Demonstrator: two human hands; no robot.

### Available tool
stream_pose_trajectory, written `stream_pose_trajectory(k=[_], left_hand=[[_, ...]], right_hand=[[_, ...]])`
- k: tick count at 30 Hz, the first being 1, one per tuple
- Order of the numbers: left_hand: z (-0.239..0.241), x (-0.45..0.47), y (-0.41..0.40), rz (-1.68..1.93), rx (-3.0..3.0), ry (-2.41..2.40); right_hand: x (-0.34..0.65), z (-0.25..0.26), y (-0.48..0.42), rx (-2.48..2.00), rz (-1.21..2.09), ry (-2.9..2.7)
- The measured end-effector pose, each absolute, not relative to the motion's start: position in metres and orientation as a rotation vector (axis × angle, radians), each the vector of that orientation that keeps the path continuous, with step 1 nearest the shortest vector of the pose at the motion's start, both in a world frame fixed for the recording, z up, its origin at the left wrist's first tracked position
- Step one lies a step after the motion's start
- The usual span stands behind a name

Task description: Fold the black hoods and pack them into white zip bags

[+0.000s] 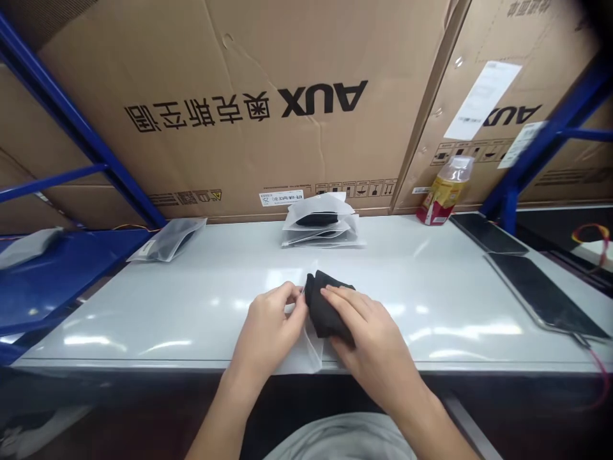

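A folded black cloth point(328, 306) is in my right hand point(366, 326), its fingers lying over the top and the thumb below. Close to its left side, my left hand point(272, 322) pinches the edge of a translucent white plastic bag point(306, 351). The bag lies partly under the cloth and reaches the table's front edge. Whether the cloth is partly inside the bag I cannot tell. Farther back on the table sits a stack of similar bags point(323, 223) with black contents.
Another filled bag point(170, 239) lies at the table's back left. A drink bottle point(445, 191) stands at the back right, near a dark phone point(488, 233) and a tablet-like device point(546, 297) with a cable. Large cardboard boxes point(230, 153) and blue rack posts point(76, 121) border the white table point(191, 319).
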State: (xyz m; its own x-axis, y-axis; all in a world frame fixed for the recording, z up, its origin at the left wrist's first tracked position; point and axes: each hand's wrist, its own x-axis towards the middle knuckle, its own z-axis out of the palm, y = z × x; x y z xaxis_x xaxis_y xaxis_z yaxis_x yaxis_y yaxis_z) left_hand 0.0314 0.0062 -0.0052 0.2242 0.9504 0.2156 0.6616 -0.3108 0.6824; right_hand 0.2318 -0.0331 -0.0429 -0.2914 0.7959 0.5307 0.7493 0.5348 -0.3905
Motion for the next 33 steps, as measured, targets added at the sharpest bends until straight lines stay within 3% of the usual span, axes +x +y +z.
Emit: stream_pose_trajectory(k=[13, 22, 27, 33], left_hand=[[0.005, 0.030, 0.002, 0.910, 1.999, 1.547], [0.001, 0.027, 0.004, 0.843, 2.135, 1.454], [-0.014, 0.014, 0.011, 0.508, 2.224, 1.513], [-0.023, 0.004, 0.023, 0.437, 2.346, 1.200]], right_hand=[[0.193, -0.022, -0.014, -1.386, -0.088, -2.389], [0.181, -0.017, -0.015, -1.449, 0.267, -2.252], [0.236, -0.024, -0.015, -1.107, 0.650, -2.428], [0.243, -0.037, -0.010, -1.084, 0.464, -2.279]])
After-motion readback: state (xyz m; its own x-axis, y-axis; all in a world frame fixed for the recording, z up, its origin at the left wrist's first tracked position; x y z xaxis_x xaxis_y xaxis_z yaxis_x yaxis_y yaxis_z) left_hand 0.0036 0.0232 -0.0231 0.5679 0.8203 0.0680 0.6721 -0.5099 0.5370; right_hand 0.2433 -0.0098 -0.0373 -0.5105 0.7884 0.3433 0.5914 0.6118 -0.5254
